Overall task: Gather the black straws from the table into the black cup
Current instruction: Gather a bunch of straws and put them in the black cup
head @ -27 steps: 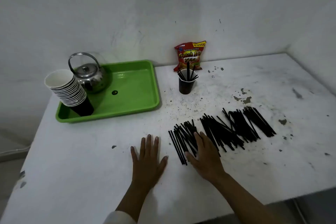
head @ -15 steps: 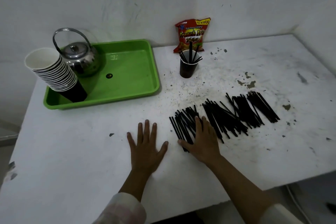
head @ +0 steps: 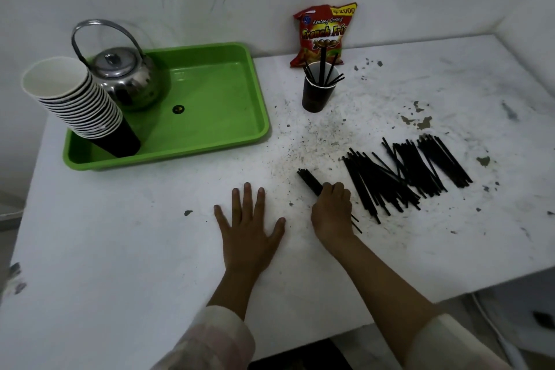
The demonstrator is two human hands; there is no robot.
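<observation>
Several black straws [head: 402, 173] lie in a loose row across the right half of the white table [head: 120, 234]. My right hand [head: 332, 209] grips a bundle of black straws [head: 309, 180] at the row's left end; their tips stick out up-left of my fist and a few ends show below it. My left hand [head: 249, 219] rests flat on the table, fingers spread, just left of the right hand. The black cup [head: 318, 91] stands upright behind them near the wall, with several straws in it.
A green tray [head: 210, 117] at the back left holds a steel kettle [head: 120, 75] and a leaning stack of paper cups [head: 78, 105]. A red snack bag [head: 326, 31] leans on the wall behind the black cup. The table's right front edge runs diagonally.
My right hand lay flat over the leftmost straws; now its fingers have curled round them into a bundle. The left hand stays flat in place. The camera has tilted down and closer.
</observation>
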